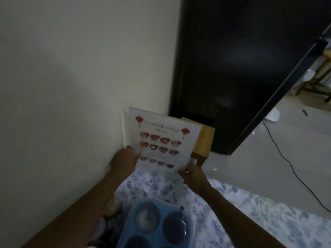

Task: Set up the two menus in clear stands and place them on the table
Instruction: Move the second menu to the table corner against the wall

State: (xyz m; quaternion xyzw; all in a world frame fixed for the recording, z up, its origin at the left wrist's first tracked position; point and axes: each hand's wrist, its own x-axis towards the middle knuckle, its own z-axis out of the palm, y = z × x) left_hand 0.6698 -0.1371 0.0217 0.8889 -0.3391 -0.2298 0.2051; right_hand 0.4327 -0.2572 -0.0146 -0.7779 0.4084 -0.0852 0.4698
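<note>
A Chinese food menu in a clear stand (162, 140) is held upright over the far end of the table with the floral cloth (232, 208). The sheet shows red lanterns and rows of dish photos. My left hand (123, 160) grips its lower left edge, next to the wall. My right hand (193, 176) grips its lower right corner. I cannot tell whether the stand's base touches the cloth. Only one menu is in view.
A blue tray with round cups (155, 224) sits on the table near me. Some jars (112, 206) stand by the wall at left. A wooden stool (204, 142) is behind the menu, beside a black cabinet (241, 68). A black cable (286, 158) runs across the floor.
</note>
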